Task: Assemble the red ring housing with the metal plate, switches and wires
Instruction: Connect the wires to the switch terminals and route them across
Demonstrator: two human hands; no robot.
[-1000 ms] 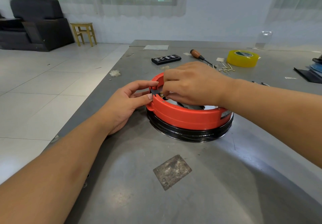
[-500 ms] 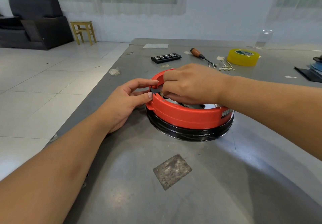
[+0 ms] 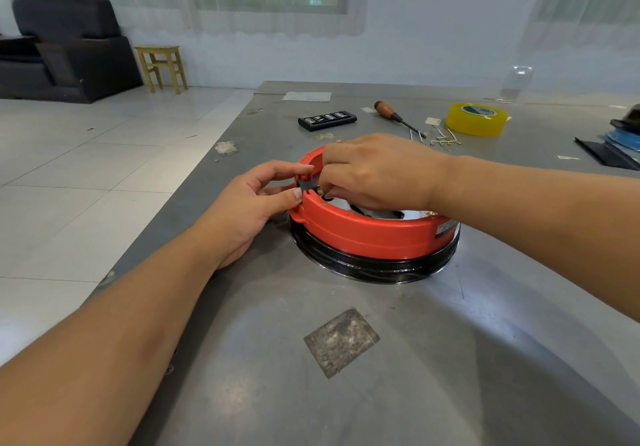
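Note:
The red ring housing sits on a black and chrome round base on the grey table. Inside it a shiny metal plate and a dark wire show. A small black switch with a brass end sits in a notch on the housing's left rim. My left hand pinches that switch from outside with thumb and forefinger. My right hand reaches over the rim from the right and grips the switch's inner brass end; its fingertips are hidden.
Farther back on the table lie a black bit case, a wooden-handled screwdriver, loose brass clips, a yellow tape roll and dark and blue items at the right edge. A worn square patch lies nearer me. The table's left edge drops to the tiled floor.
Both hands have stayed at the switch on the left rim, with only slight finger shifts. The housing has not moved.

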